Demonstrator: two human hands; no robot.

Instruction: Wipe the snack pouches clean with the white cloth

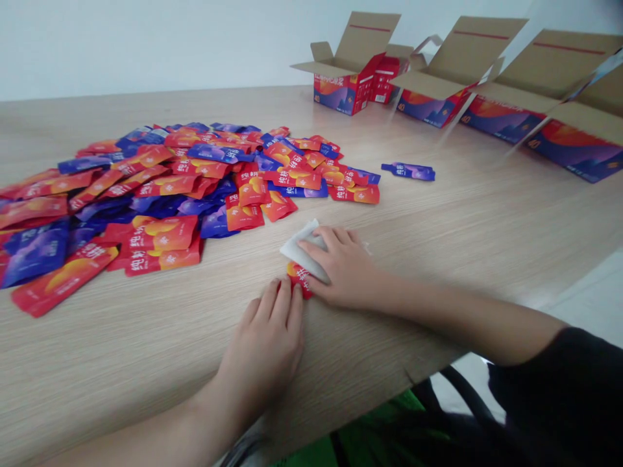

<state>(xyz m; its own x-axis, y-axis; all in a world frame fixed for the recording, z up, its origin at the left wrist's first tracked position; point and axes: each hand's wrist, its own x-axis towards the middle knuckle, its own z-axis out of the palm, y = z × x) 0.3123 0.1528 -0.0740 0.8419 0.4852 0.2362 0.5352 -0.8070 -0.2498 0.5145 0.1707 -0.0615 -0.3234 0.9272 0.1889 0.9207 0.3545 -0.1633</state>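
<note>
My right hand (341, 264) presses a folded white tissue (302, 250) down on a red sachet (300, 279) lying on the wooden table (462, 214). Its fingers lie curled over the tissue. My left hand (265, 344) lies flat beside it, fingers stretched out, with the fingertips touching the near end of the same red sachet. Most of the sachet is hidden under the tissue and hands.
A large heap of red and blue sachets (160, 188) spreads over the left half of the table. One blue sachet (409, 171) lies apart to the right. Several open cardboard boxes (350, 71) stand along the far right edge.
</note>
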